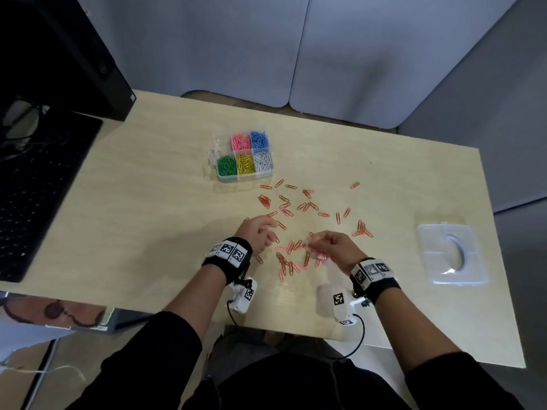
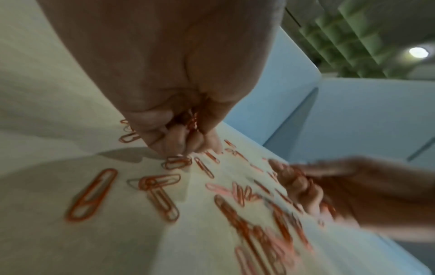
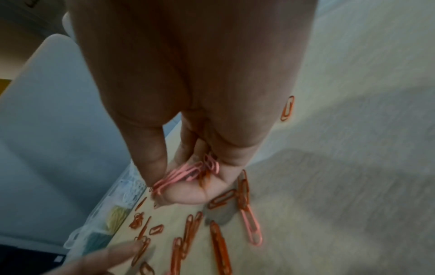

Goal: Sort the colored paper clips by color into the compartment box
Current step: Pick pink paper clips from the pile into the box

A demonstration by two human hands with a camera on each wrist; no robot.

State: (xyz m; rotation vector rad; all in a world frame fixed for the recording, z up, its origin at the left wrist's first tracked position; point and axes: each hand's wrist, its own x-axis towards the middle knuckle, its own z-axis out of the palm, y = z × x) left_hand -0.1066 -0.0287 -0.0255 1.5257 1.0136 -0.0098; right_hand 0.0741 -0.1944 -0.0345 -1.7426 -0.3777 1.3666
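Orange and pink paper clips point(image 1: 296, 220) lie scattered over the middle of the wooden table point(image 1: 148, 202). The clear compartment box point(image 1: 244, 156) stands beyond them, with pink, blue, green, yellow and white clips in separate cells; its top-left cell looks nearly bare. My left hand point(image 1: 260, 232) hovers over the clips and holds several orange clips point(image 2: 192, 121) in its curled fingers. My right hand point(image 1: 322, 245) pinches a bunch of pink clips point(image 3: 186, 174) between thumb and fingers, just right of the left hand.
The box's clear lid point(image 1: 451, 253) lies near the table's right edge. A black keyboard point(image 1: 35, 187) and a dark monitor point(image 1: 59, 54) fill the left side. Grey partition panels point(image 1: 296, 54) stand behind the table.
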